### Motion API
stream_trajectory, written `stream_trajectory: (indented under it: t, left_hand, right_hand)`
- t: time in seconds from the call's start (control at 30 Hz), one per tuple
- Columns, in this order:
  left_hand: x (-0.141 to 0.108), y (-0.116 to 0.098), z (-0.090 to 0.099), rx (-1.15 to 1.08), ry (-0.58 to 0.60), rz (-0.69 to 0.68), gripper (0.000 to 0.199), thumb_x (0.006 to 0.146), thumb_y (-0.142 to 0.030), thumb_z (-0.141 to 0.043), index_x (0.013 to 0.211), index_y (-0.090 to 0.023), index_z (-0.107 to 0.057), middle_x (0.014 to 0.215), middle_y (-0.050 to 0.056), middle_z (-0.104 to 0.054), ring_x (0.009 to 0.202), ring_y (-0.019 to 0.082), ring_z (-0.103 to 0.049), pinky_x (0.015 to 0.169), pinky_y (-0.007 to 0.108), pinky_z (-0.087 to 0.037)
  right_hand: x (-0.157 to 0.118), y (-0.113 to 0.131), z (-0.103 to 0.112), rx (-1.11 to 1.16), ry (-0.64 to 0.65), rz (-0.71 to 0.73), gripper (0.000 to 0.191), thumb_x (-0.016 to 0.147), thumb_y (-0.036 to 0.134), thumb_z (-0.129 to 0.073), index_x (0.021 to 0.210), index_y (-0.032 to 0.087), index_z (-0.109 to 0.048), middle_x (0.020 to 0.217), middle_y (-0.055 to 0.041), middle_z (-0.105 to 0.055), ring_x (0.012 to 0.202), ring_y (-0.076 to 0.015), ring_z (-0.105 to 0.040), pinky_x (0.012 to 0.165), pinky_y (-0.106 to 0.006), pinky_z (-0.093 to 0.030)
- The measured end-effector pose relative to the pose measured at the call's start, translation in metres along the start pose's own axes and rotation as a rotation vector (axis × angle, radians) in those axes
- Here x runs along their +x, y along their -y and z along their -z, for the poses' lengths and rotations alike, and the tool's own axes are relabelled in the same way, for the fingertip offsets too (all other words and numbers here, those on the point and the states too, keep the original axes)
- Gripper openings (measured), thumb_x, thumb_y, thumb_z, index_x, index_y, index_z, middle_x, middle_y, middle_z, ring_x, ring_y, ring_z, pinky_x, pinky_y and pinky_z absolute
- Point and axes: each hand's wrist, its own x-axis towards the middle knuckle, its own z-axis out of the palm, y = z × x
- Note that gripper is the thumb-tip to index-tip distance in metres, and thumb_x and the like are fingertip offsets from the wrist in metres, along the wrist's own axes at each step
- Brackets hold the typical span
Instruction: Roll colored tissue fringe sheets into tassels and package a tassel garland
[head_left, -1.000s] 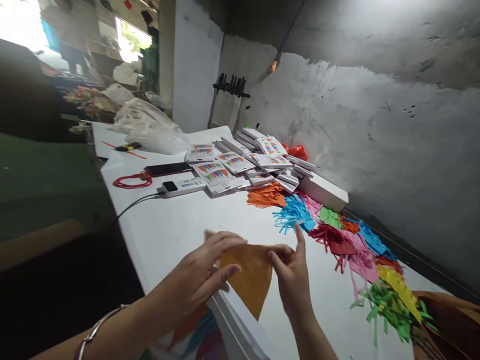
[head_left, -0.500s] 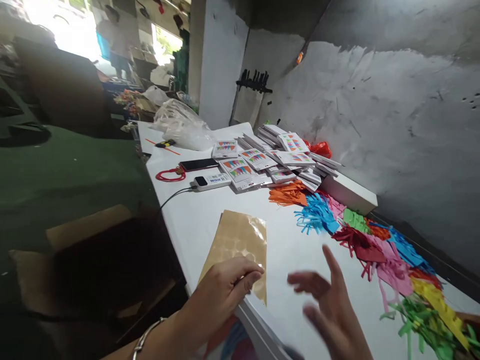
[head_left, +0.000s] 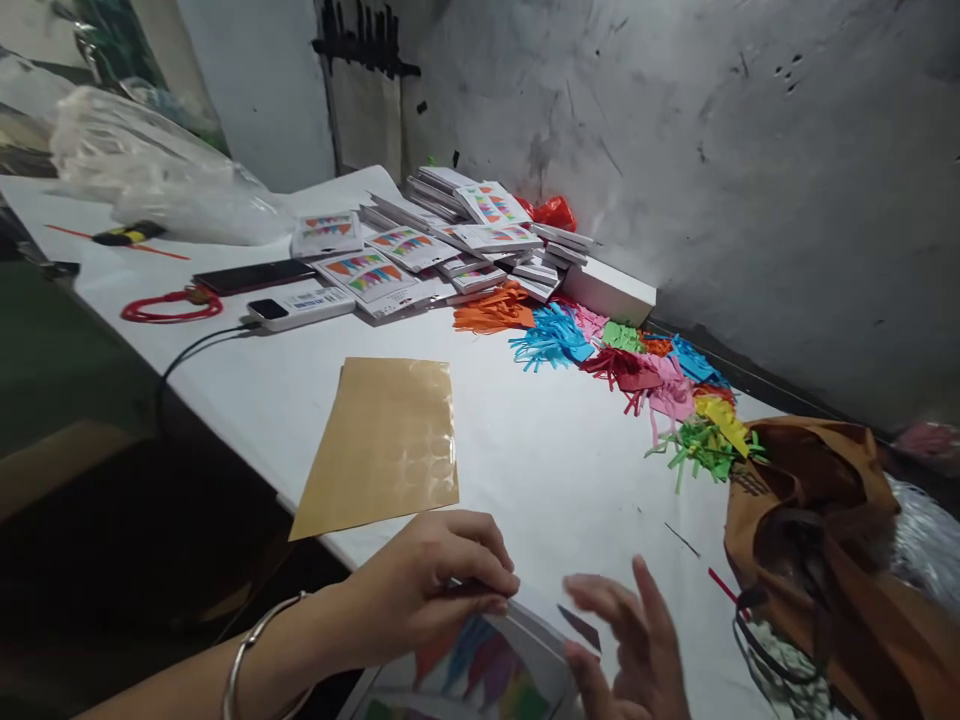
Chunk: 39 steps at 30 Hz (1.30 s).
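Left hand (head_left: 442, 575) of the person has fingers and thumb pinched on the upper edge of a white printed box (head_left: 465, 685); the right hand (head_left: 630, 655) is loose beside it, fingers spread, holding nothing that I can make out, though whether its thumb brushes the box I can't tell. Between them a small dark pointed piece (head_left: 581, 628) shows near that edge.

From where I stand, a good many boxes look made up already, lying in the heap (head_left: 375, 275) farther along the worktop (head_left: 525, 440). This one is in hand and apart from them; whether it's shut, I can't see. Fringed bundles (head_left: 551, 337) lie outside any box, so those look unpacked.

The held box is low in front of the person, its colourful face turned up and toward them. Its upper edge slants from the left hand down toward the right; the rest is cut off, so I can't be sure of its long axis. Just beyond the left hand lies a tan sheet (head_left: 375, 440) with clear rounds, and a brown bag (head_left: 814, 470) slumps off to the right.
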Motion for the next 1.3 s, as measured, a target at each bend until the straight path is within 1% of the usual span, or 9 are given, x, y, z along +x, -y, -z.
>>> stream_trajectory:
  t: [0.1,0.17,0.27,0.37,0.67,0.97,1.03,1.13,1.3]
  left_hand:
    - [0.006,0.000,-0.004,-0.029,-0.003,0.067,0.013,0.092,-0.023,-0.068,0.096,-0.018,-0.080,0.088,0.009,-0.072,0.074,0.016,-0.069,0.062,0.021,-0.053]
    - [0.010,0.000,-0.007,-0.033,0.007,0.092,0.013,0.091,-0.023,-0.069,0.095,-0.018,-0.081,0.088,0.009,-0.072,0.076,0.017,-0.069,0.063,0.021,-0.053]
    - [0.013,0.001,-0.010,-0.033,0.029,0.096,0.013,0.091,-0.025,-0.070,0.095,-0.018,-0.081,0.088,0.009,-0.072,0.077,0.017,-0.069,0.065,0.022,-0.054]
    - [0.014,0.002,-0.013,-0.028,0.039,0.095,0.014,0.091,-0.024,-0.070,0.098,-0.018,-0.081,0.090,0.009,-0.073,0.079,0.017,-0.070,0.068,0.023,-0.054]
    - [0.014,0.006,-0.015,-0.051,0.037,0.111,0.013,0.091,-0.023,-0.070,0.098,-0.017,-0.081,0.090,0.009,-0.073,0.081,0.017,-0.070,0.071,0.023,-0.054]
    - [0.016,0.004,-0.013,-0.003,0.073,0.072,0.018,0.097,-0.023,-0.062,0.100,-0.016,-0.079,0.092,0.009,-0.073,0.083,0.017,-0.069,0.075,0.023,-0.053]
    - [0.016,0.003,-0.013,0.008,0.080,0.067,0.018,0.097,-0.023,-0.061,0.100,-0.017,-0.078,0.093,0.008,-0.073,0.084,0.016,-0.069,0.076,0.023,-0.053]
    - [0.016,0.003,-0.012,0.013,0.072,0.072,0.018,0.097,-0.025,-0.061,0.102,-0.018,-0.077,0.093,0.008,-0.073,0.085,0.017,-0.069,0.076,0.024,-0.053]
    - [0.014,0.003,-0.013,0.023,0.047,0.109,0.018,0.097,-0.030,-0.062,0.107,-0.020,-0.074,0.090,0.006,-0.074,0.082,0.018,-0.069,0.074,0.025,-0.054]
  right_hand:
    - [0.022,0.003,0.023,-0.055,0.013,0.218,0.028,0.089,0.030,-0.074,0.116,0.033,-0.067,0.104,-0.0016,-0.063,0.097,-0.0130,-0.062,0.089,-0.023,-0.049]
    - [0.039,0.008,0.035,0.006,0.274,0.273,0.013,0.088,0.021,-0.073,0.097,0.028,-0.069,0.094,-0.0017,-0.062,0.090,-0.0145,-0.061,0.082,-0.024,-0.049]
    - [0.056,0.017,0.040,0.112,0.654,0.137,0.005,0.090,0.025,-0.069,0.089,0.026,-0.064,0.077,0.0011,-0.061,0.076,-0.0157,-0.059,0.071,-0.027,-0.049]
    - [0.061,0.026,0.034,-0.013,0.740,-0.083,0.009,0.090,0.029,-0.067,0.083,0.025,-0.063,0.079,0.0009,-0.060,0.075,-0.0147,-0.056,0.066,-0.024,-0.046]
    - [0.042,0.031,0.008,-0.227,0.473,-0.195,0.010,0.084,0.028,-0.061,0.075,0.026,-0.058,0.078,0.0008,-0.059,0.078,-0.0165,-0.056,0.065,-0.022,-0.045]
    - [0.035,0.023,0.004,-0.468,0.397,0.078,0.014,0.088,0.025,-0.060,0.076,0.026,-0.053,0.074,0.0024,-0.058,0.077,-0.0184,-0.054,0.071,-0.030,-0.043]
    - [0.034,0.023,0.004,-0.486,0.365,0.080,0.006,0.088,0.026,-0.062,0.090,0.028,-0.057,0.079,0.0020,-0.060,0.081,-0.0197,-0.055,0.073,-0.031,-0.045]
    - [0.029,0.021,0.004,-0.528,0.226,0.146,0.033,0.087,0.026,-0.065,0.118,0.028,-0.053,0.096,-0.0022,-0.062,0.094,-0.0227,-0.056,0.082,-0.035,-0.045]
    - [0.020,0.019,0.001,-0.600,0.191,0.451,0.029,0.086,0.014,-0.069,0.107,0.033,-0.065,0.084,-0.0012,-0.057,0.078,-0.0196,-0.055,0.082,-0.039,-0.039]
